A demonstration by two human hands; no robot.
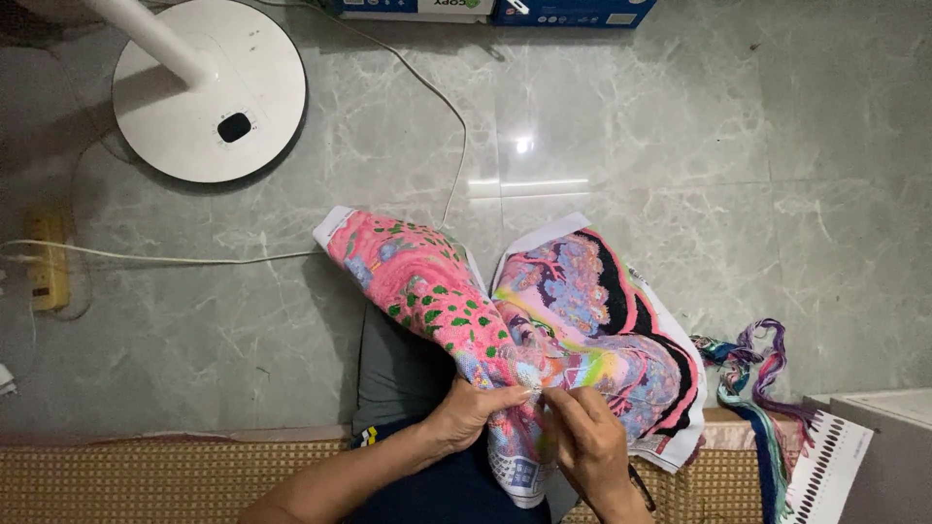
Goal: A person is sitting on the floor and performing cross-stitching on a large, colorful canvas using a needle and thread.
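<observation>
a grey marble floor point(680, 146) is gleaming, a ceiling light glaring off its middle. a white fan base point(209, 92) is standing top left, a cord point(175, 258) is trailing to a power strip point(44, 262), and a woven mat point(146, 480) is lying along the bottom.

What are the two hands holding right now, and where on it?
Both grip the embroidered cloth near its bunched lower middle: left hand clasps a fold, right hand pinches beside it. Whether a needle is held cannot be told.
</observation>
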